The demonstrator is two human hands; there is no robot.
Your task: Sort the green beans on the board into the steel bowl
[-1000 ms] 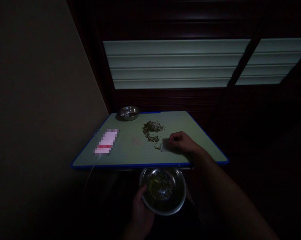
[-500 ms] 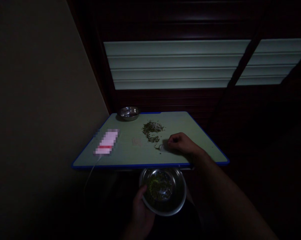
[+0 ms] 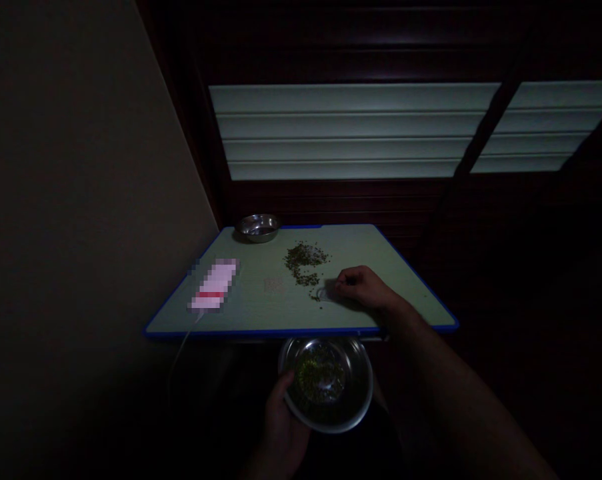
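Two hands show in a very dim room. Left hand is low, below the counter's near edge, curled round the left rim of a steel bowl, thumb over the lip; bowl sits just under and in front of the counter, w/ small greenish seeds lying inside it. Right hand rests on the counter, fingers bent inward and bunched toward the thumb at its left side, tips at a small pale round spot on the surface; can't tell if anything is pinched between them, too dark & small. Just left of those fingertips lies a loose pile of seeds, spread across the middle of the counter, a few strays trailing toward the hand. Counter is pale green w/ a blue edge. At its far left corner stands a second, smaller steel dish, well apart from both hands. Near the left edge lies a phone, screen lit pinkish and blurred out, w/ a white cable running off the near edge and down. Between phone and pile there's a faint pale patch, not clear what. Behind the counter, dark wood w/ pale slatted panels; plain wall on the left.
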